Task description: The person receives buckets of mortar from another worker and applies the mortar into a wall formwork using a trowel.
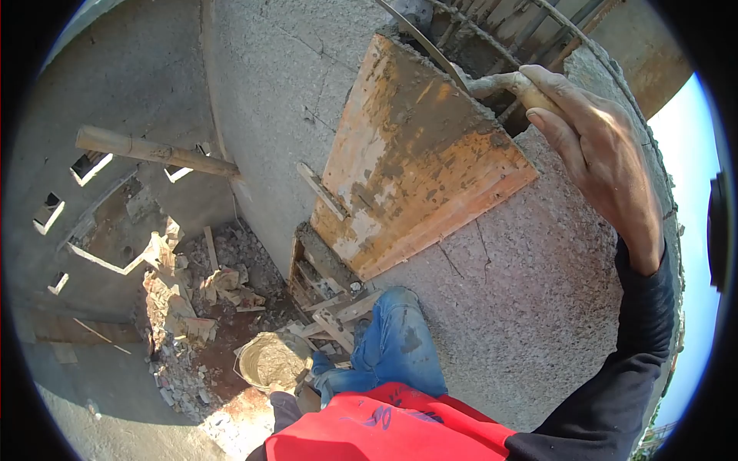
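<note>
Trowel [425,44], metal blade and pale handle: far side, right of centre, alongside the far edge of a stained board [442,154]; whether the blade touches the board cannot be told.

Smooth grey wall [146,77]: along the left, pierced by several small openings [91,165].

Rough wall [530,323]: pitted grey surface, centre to right, bordering the board on its near and left sides.

Rubble [181,376]: broken stone, crumpled scraps and timber offcuts, heaped low down at left.

Board: orange-brown, set against the rough wall; grey mortar smeared thickly over its far part, paler patches toward the left.

Red shirt [384,430], dark sleeves, and blue jeans [407,346]: worn by the person, near side; jeans with a dark patch below the knee.

Steel bars [492,34]: far right, just beyond the board.

Wooden pole [157,154]: left, reaching across toward the rough wall.

Bucket [247,363]: near, left of the jeans; contains grey mortar [274,359].

Right hand [592,142]: far right, fingers and thumb closed around the trowel's handle.

Left hand [278,387]: at the bucket's near rim, mostly hidden; how far open, and whether it grips, cannot be told.

Wood strip [323,192]: small, at the board's left edge.
</note>
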`<act>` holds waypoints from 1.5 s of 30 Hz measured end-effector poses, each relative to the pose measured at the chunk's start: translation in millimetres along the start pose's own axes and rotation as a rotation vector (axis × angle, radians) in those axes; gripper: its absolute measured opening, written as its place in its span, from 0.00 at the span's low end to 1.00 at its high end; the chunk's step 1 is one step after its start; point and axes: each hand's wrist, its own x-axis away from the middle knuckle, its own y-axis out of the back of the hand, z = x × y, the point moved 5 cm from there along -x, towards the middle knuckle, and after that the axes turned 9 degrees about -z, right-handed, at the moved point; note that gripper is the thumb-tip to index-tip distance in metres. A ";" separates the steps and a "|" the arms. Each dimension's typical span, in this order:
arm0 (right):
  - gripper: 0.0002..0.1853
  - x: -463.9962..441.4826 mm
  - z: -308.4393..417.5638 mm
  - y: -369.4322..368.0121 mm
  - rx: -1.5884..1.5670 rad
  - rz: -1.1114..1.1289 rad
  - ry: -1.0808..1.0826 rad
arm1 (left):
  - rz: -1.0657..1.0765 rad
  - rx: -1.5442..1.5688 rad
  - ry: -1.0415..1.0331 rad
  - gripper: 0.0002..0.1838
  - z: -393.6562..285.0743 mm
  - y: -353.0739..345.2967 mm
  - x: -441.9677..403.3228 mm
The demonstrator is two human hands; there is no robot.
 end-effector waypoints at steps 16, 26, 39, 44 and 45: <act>0.15 27.9 -13.5 -14.0 0.064 -0.077 -0.085 | -0.069 -0.023 -0.022 0.33 3.0 43.9 14.8; 0.16 160.6 176.1 -194.4 -0.708 0.728 -0.232 | -0.121 -0.022 -0.121 0.33 9.6 58.5 7.7; 0.08 284.9 391.2 -353.6 -0.805 0.533 0.179 | 0.041 -0.395 -0.494 0.31 -149.4 -51.7 120.6; 0.17 303.1 399.8 -349.2 -1.011 0.844 -0.013 | 0.140 -0.357 -0.546 0.31 -154.5 -65.0 119.4; 0.17 300.3 404.2 -338.7 -1.064 0.773 -0.026 | 0.142 -0.295 -0.537 0.31 -156.7 -67.2 117.8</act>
